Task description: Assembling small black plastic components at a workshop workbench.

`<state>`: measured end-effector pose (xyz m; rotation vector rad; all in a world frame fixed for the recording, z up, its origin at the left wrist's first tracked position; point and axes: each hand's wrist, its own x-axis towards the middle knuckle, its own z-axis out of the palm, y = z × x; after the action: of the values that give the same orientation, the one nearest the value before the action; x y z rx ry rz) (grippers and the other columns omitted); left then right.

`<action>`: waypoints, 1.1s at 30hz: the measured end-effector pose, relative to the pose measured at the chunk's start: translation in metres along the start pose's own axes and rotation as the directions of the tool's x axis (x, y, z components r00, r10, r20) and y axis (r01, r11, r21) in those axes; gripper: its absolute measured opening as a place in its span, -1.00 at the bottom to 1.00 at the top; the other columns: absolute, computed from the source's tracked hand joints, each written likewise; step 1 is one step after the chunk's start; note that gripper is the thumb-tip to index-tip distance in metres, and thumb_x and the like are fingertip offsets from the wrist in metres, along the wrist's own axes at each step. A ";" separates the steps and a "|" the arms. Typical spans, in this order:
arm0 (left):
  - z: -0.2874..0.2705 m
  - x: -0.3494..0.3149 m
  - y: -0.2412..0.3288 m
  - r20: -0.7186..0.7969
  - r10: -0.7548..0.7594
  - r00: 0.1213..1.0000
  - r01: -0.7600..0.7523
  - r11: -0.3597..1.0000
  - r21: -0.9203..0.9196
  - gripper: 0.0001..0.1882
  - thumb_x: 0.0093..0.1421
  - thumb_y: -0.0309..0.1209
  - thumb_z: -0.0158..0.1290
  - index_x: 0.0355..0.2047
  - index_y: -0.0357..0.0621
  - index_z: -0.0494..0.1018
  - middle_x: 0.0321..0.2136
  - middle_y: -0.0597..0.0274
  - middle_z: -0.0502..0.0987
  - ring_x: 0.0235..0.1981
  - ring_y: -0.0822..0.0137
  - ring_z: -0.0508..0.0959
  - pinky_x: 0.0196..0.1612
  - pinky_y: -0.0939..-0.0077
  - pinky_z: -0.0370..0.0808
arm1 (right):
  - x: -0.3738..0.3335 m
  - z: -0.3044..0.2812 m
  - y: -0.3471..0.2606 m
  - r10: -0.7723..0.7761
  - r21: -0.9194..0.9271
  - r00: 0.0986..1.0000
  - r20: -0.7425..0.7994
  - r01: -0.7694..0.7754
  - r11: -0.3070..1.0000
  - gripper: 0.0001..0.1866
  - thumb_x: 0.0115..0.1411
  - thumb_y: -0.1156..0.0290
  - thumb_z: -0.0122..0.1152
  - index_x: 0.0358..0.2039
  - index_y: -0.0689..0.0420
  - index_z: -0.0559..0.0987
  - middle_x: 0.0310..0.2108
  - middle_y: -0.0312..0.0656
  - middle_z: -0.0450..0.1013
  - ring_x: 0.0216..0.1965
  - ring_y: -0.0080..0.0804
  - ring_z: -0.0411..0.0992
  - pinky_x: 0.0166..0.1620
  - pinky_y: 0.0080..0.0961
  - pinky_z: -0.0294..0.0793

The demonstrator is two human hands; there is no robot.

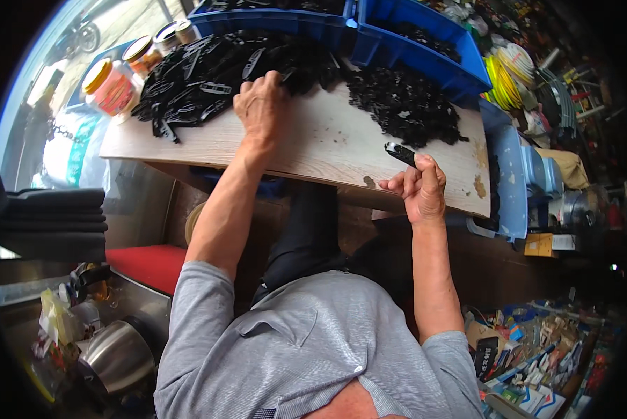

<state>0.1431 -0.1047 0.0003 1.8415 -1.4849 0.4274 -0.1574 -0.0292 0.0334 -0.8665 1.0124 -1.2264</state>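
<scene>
My right hand (pixel 424 187) pinches a slim black plastic part (pixel 401 153) between thumb and forefinger, just above the table's front edge. The part's far end is shiny, and its other end is covered by my fingers. At the near edge of a heap of long black plastic parts (pixel 187 87), my left hand (pixel 261 105) is curled with its knuckles up. Its fingertips sink in among the dark parts, so I cannot make out what they grip. A second heap, of smaller black pieces (pixel 407 105), lies beyond my right hand.
Blue bins (pixel 425 66) with black parts line the back of the pale wooden table (pixel 320 140). Lidded jars (pixel 109 87) stand at its left end. A light-blue crate (pixel 510 178) sits by the right edge. Coiled yellow hose (pixel 498 82) and clutter fill the far right.
</scene>
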 end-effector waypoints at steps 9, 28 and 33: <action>-0.033 -0.033 0.008 -0.024 0.286 0.958 -0.284 0.934 -0.217 -0.85 0.01 -0.53 0.16 -0.38 -0.02 0.51 -0.40 0.25 0.56 -0.33 0.10 0.53 -0.26 0.25 0.48 | 0.026 -0.103 -0.055 -0.040 0.060 0.744 -0.667 0.108 0.992 -0.59 0.20 0.04 0.22 -0.37 0.14 0.35 -0.83 -0.24 0.14 -0.63 -0.18 0.43 -0.30 0.12 0.64; -0.043 -0.062 0.052 0.151 0.397 0.905 -0.283 0.829 -0.482 -0.67 -0.06 -0.63 0.16 -0.24 -0.11 0.50 -0.20 0.18 0.54 -0.20 0.07 0.52 -0.13 0.23 0.48 | 0.121 -0.121 -0.070 -0.021 -0.429 0.713 -0.700 -0.397 0.812 -0.71 0.09 0.21 0.39 -0.29 0.14 0.62 -0.69 -0.25 0.26 -0.70 -0.36 0.34 -0.60 -0.39 0.48; -0.044 -0.062 0.054 0.130 0.340 0.931 -0.232 0.829 -0.509 -0.71 -0.01 -0.58 0.20 -0.22 -0.12 0.51 -0.18 0.14 0.55 -0.18 0.07 0.54 -0.12 0.26 0.49 | 0.129 -0.114 -0.074 -0.084 -0.497 0.720 -0.689 -0.385 0.777 -0.79 0.02 0.36 0.39 -0.42 0.24 0.60 -0.61 -0.12 0.41 -0.74 -0.35 0.36 -0.70 -0.41 0.40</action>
<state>0.0826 -0.0342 0.0074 1.2938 -1.8315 -0.0246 -0.2833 -0.1674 0.0461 -0.7802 2.1520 -1.0743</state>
